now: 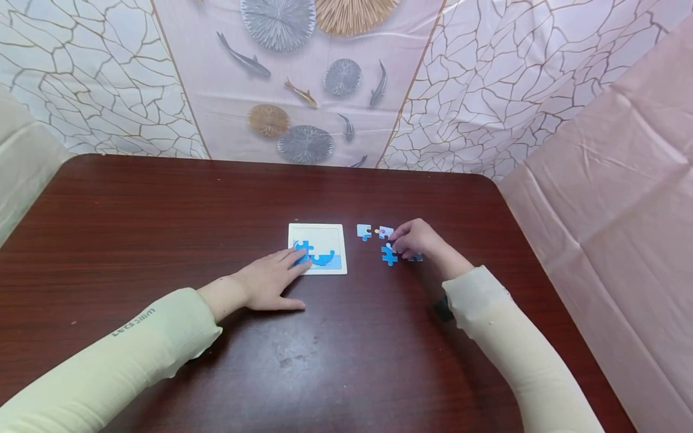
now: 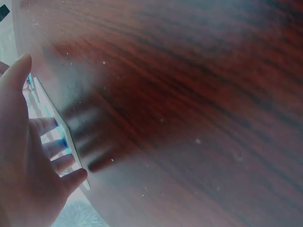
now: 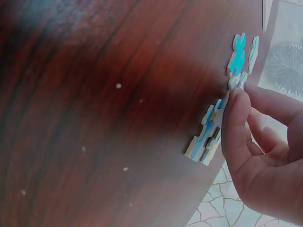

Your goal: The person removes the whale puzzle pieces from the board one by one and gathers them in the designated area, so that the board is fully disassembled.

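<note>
A square puzzle tray (image 1: 341, 234) with a pale rim lies on the table, and blue puzzle pieces (image 1: 323, 258) fill part of its lower half. My left hand (image 1: 271, 279) rests over its left side, with spread, straight fingers on the blue pieces; the left wrist view shows this hand (image 2: 28, 142) at the tray edge (image 2: 61, 123). To the right, my right hand (image 1: 417, 237) pinches with thumb and index finger at a pale puzzle piece (image 3: 234, 81). Close to its fingertips lie a blue puzzle piece (image 1: 388, 256) and a white one with a pink mark (image 1: 385, 231).
Another white and blue puzzle piece (image 1: 363, 230) lies just right of the tray. More pieces (image 3: 202, 139) sit beside the right hand, partly hidden by it in the head view. The dark wooden table (image 1: 162, 216) meets patterned cloth (image 1: 460, 108) at the back and sides.
</note>
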A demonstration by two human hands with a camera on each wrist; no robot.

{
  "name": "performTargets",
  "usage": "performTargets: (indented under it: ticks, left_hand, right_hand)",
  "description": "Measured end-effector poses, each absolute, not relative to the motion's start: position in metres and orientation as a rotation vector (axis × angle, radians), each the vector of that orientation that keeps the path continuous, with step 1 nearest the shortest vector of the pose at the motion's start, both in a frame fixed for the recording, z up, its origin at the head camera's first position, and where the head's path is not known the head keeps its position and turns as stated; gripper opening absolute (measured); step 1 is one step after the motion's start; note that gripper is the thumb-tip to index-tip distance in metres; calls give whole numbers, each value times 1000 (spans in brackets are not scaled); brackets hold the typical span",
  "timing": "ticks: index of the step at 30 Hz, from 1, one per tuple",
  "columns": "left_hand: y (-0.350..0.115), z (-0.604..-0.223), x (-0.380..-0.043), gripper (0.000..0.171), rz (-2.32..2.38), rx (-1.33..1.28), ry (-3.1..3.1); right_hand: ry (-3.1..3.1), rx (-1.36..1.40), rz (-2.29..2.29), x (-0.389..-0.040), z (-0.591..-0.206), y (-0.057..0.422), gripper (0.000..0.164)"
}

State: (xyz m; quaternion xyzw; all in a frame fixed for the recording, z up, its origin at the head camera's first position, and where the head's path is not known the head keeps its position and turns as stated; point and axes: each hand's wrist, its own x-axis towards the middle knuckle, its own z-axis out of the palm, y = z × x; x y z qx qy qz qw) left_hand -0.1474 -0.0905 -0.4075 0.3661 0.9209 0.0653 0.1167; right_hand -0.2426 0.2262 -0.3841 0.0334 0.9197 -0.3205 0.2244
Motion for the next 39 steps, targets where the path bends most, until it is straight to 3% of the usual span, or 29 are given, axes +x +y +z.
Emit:
performTargets:
  ticks: [11,28,39]
  left_hand:
    - [-91,-408,-150,78,232,1102,2715]
    - [-102,-411,-143,80,272,1140,2735]
    - [-116,-416,-136,80,219,1135,2747]
  right_hand:
    - [2532,-3,-934,-246,-374,210,24]
    - [2341,-55,-1113,-250,-373,126,22]
    - [2307,-86,-1078,-248,-382,99,23]
